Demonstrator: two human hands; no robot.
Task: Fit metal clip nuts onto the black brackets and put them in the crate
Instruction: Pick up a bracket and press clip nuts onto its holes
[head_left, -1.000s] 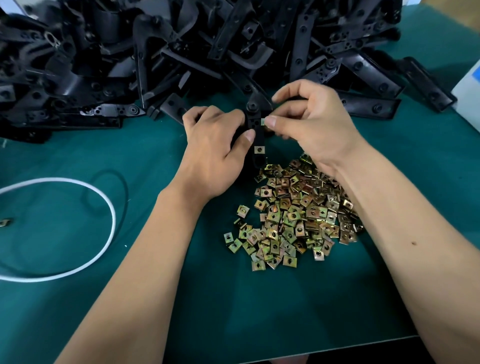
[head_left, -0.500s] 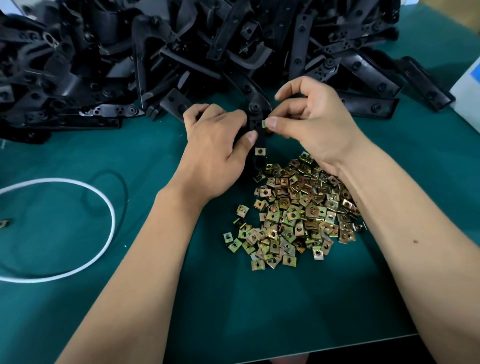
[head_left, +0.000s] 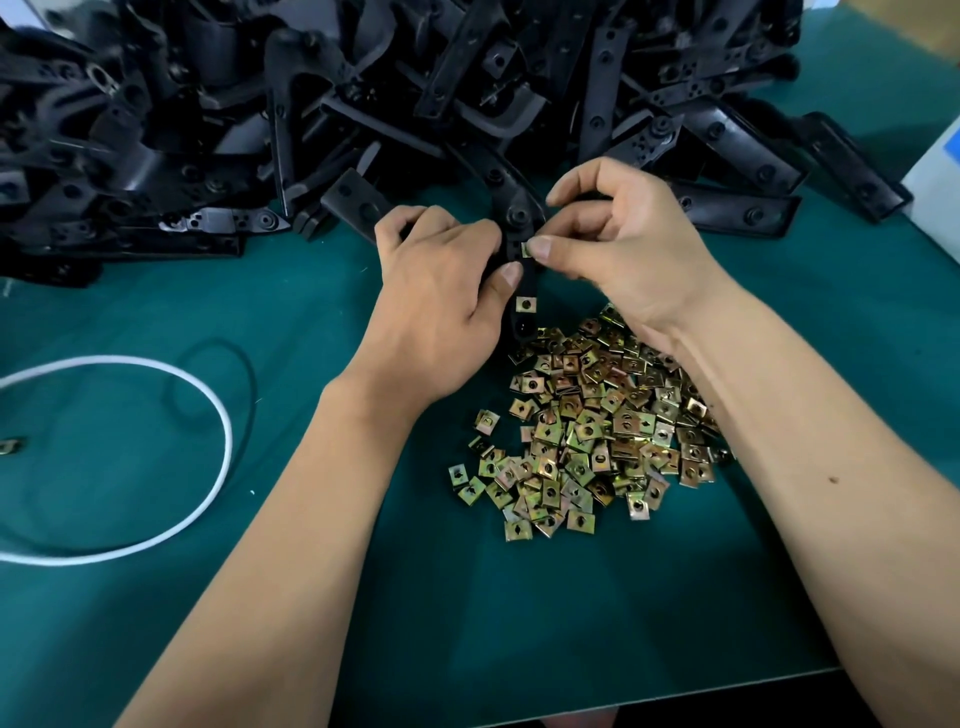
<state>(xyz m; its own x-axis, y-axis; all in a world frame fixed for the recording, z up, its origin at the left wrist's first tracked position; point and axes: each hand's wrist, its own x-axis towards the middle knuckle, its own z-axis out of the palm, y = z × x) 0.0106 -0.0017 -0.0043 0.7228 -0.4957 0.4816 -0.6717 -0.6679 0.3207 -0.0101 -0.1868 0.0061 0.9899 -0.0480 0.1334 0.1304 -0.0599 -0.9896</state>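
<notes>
- left hand (head_left: 441, 306) grips a black bracket (head_left: 525, 280), thumb curled against it.
- right hand (head_left: 618, 244) pinches a clip nut (head_left: 526, 250) onto the bracket.
- loose clip nuts (head_left: 592, 431) lie below the right hand on the table (head_left: 311, 322).

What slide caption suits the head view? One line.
Left hand grips a black bracket while right hand presses on a clip nut.
</notes>
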